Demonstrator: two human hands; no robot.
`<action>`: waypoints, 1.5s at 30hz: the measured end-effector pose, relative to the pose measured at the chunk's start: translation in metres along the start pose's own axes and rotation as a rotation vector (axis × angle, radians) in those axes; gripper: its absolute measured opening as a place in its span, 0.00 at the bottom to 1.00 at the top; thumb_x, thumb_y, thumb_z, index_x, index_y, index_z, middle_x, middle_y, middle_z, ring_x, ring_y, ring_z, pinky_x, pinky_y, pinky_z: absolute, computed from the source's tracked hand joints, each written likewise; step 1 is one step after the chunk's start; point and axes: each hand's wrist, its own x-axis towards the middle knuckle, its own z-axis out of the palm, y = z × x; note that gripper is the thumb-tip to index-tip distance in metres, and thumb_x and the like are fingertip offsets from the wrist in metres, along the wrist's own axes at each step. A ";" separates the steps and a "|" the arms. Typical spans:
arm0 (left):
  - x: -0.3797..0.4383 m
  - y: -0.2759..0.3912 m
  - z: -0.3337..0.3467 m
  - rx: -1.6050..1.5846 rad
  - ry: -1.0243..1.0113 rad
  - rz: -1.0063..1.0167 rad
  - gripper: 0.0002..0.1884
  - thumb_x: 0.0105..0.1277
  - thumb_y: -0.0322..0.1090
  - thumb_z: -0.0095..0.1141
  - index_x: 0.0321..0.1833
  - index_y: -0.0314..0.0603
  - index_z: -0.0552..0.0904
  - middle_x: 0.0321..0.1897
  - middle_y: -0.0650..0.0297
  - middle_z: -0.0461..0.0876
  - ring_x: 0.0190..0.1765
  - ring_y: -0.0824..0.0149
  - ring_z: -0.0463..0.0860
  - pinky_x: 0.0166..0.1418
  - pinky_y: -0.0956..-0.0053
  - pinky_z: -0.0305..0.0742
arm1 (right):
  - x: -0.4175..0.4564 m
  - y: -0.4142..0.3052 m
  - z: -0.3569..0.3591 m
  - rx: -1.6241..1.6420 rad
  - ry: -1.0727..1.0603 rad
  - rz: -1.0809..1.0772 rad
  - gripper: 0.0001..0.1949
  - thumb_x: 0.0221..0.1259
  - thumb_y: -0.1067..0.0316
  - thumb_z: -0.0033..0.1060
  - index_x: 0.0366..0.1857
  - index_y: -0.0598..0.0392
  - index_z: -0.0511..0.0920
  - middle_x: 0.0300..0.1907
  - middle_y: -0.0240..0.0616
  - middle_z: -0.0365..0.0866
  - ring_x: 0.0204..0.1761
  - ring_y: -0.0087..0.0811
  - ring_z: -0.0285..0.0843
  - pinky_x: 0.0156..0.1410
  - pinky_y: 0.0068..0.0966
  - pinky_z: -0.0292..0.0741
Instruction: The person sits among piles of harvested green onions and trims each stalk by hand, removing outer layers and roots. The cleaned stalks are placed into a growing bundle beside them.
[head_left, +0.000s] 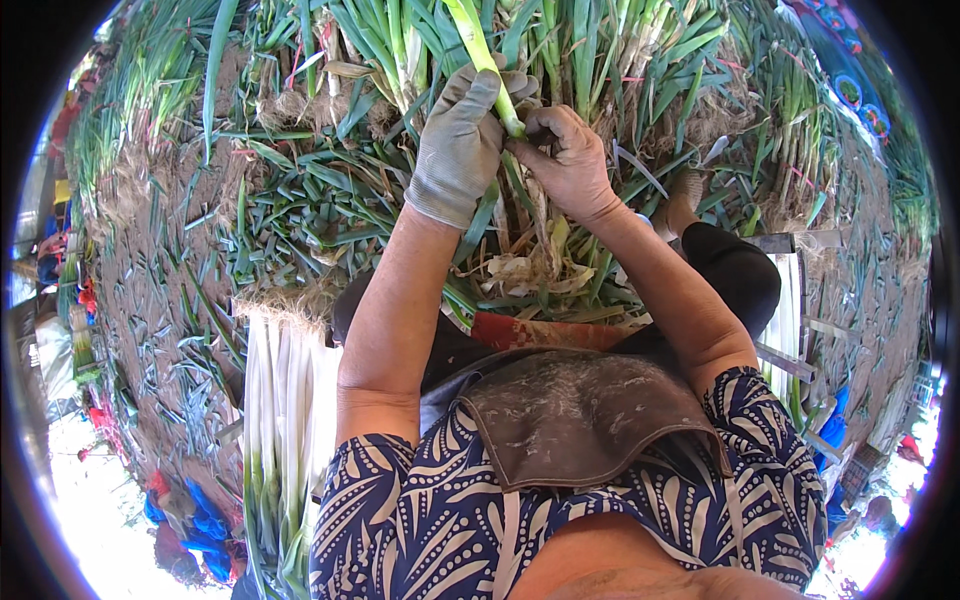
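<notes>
A green onion stalk (480, 52), pale green and thick, slants down from the top edge. My left hand (461, 139), in a grey-coated work glove, is wrapped around it. Bare, my right hand (566, 154) pinches the stalk's near end between thumb and fingers; the exact contact is partly hidden. Below both hands lies a heap of stripped leaves and dry skins (540, 270). A brown apron (585, 420) covers my lap and chest.
Trimmed white-stemmed green onions (289, 390) lie in a stack at my left, roots outward. More lie on a metal-framed rack (784, 322) at my right. Tied bundles with roots (645, 45) stand ahead. Cut leaves (322, 202) litter the ground. Other people (187, 525) appear at the rim.
</notes>
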 end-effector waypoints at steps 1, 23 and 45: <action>0.000 0.000 0.000 -0.011 0.011 -0.007 0.17 0.75 0.39 0.46 0.60 0.35 0.71 0.47 0.55 0.79 0.57 0.55 0.78 0.65 0.62 0.69 | 0.001 0.002 0.000 -0.014 0.004 -0.037 0.14 0.49 0.73 0.72 0.38 0.57 0.76 0.35 0.36 0.78 0.34 0.28 0.78 0.39 0.23 0.77; 0.020 0.029 -0.015 -0.023 0.360 0.109 0.11 0.73 0.38 0.51 0.51 0.42 0.74 0.43 0.59 0.81 0.49 0.58 0.81 0.55 0.57 0.76 | -0.180 0.073 -0.039 -0.389 -1.653 0.308 0.15 0.60 0.52 0.58 0.41 0.53 0.81 0.37 0.46 0.83 0.40 0.44 0.82 0.48 0.40 0.77; 0.001 -0.003 0.006 0.024 0.293 0.082 0.09 0.71 0.35 0.54 0.48 0.39 0.77 0.38 0.56 0.83 0.43 0.58 0.83 0.52 0.63 0.78 | 0.002 -0.013 -0.002 -0.173 -0.336 0.316 0.13 0.51 0.58 0.60 0.32 0.56 0.84 0.28 0.49 0.82 0.34 0.50 0.81 0.43 0.36 0.78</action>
